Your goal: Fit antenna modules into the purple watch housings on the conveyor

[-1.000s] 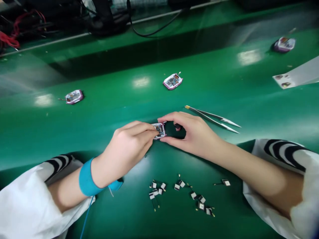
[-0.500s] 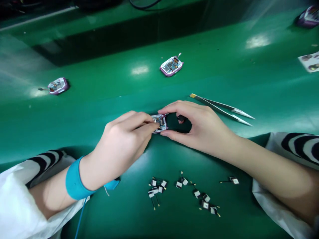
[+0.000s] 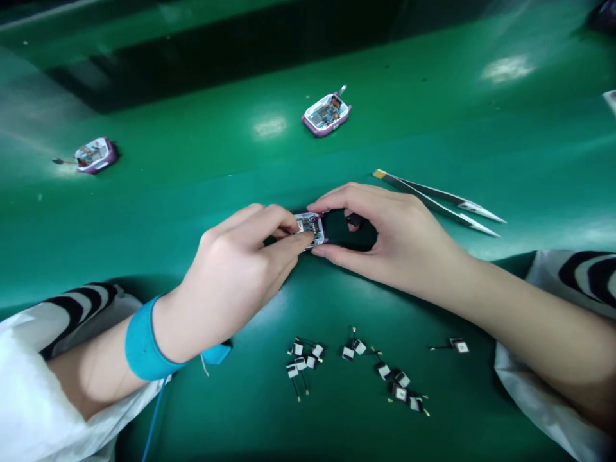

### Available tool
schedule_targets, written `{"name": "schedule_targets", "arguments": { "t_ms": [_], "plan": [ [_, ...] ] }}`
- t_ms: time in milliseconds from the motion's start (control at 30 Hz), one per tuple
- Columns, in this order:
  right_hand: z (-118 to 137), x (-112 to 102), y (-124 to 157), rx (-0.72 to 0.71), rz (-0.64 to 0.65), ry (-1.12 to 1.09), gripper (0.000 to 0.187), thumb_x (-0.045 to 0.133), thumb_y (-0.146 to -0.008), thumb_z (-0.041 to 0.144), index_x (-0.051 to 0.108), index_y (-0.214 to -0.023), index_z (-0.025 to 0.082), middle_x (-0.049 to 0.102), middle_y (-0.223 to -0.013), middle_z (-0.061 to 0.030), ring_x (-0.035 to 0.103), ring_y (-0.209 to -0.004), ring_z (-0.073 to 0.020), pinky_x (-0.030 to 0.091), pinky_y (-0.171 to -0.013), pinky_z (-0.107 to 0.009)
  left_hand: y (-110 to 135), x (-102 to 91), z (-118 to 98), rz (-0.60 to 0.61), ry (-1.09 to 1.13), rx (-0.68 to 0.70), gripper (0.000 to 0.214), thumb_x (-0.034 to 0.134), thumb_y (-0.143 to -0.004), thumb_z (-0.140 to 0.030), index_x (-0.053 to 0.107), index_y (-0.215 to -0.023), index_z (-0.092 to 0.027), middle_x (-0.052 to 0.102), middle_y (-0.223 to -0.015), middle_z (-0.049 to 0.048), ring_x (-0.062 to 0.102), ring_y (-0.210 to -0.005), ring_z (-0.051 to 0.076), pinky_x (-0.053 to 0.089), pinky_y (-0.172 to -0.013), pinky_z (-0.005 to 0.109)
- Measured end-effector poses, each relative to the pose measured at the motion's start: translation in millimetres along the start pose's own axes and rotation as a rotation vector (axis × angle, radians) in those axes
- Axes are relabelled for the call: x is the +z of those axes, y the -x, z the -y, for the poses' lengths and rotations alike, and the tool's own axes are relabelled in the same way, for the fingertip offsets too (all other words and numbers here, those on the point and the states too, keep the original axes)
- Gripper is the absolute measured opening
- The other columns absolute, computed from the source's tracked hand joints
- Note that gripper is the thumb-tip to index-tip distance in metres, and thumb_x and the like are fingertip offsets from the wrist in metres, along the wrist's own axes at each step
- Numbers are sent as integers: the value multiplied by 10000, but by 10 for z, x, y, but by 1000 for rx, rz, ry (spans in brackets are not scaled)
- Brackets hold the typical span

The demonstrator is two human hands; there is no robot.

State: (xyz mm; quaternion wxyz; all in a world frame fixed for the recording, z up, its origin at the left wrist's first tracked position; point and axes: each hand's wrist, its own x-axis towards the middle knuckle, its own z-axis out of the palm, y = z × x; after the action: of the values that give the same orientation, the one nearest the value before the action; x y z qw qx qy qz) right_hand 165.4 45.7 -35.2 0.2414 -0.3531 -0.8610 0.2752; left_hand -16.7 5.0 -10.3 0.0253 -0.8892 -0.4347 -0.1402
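A small purple-edged device point(image 3: 310, 228) with an exposed circuit board lies on the green belt point(image 3: 192, 192) between my hands. My left hand point(image 3: 235, 276) pinches its left side with thumb and forefinger; a blue wrist strap sits on that wrist. My right hand point(image 3: 385, 240) curls round the device's right side, forefinger on its far edge and thumb on its near edge. Several small white square parts with thin leads point(image 3: 356, 372) lie scattered just in front of me.
Metal tweezers point(image 3: 437, 202) lie on the belt just right of my right hand. Two more open purple devices rest farther out, one at the far centre point(image 3: 326, 115) and one at the far left point(image 3: 94, 154). A dark gap runs along the belt's far side.
Both hands stay pinched on the device. The view has tilted down, so the belt's objects sit higher in the picture and the far-right items have slid out of view.
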Motion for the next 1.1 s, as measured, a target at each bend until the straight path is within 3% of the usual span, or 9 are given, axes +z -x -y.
{"name": "schedule_targets", "arguments": {
  "t_ms": [1100],
  "plan": [
    [-12,5,14,-19,-1,4,306,597,-726,317,546,-1003,200,610,-980,22,585,-875,-140,487,-765,-277,0,23,-14,-12,-1,-21,190,450,-842,-195,629,-780,-210,618,-796,18,569,-709,137,466,-600,242]
  ]
}}
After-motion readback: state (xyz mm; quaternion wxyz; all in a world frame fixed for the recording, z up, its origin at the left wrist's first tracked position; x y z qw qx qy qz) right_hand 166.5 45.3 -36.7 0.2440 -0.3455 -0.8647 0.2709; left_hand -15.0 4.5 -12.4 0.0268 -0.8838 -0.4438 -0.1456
